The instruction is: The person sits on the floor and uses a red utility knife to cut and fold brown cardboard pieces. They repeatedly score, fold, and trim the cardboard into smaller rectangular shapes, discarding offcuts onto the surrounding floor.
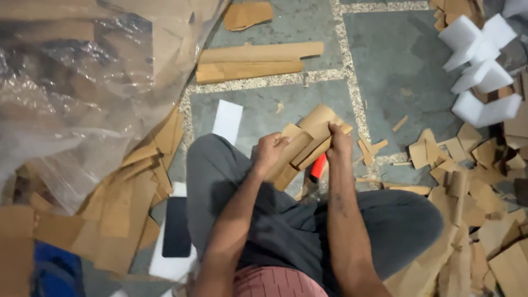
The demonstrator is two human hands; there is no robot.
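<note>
The bundle of cardboard strips (308, 144) could splay and slide apart, I judge, since the pieces overlap loosely and only their ends are pinched; a strip could drop onto the red-handled tool (318, 168) lying just below at six o'clock. The left hand (269, 152) is clenched around the strips' lower end at eight o'clock of the bundle. The right hand (339, 144) is closed on the upper end at three o'clock, fingers curled over the edge. The bundle sits above the lap, between both knees, over the grey floor (385, 66).
</note>
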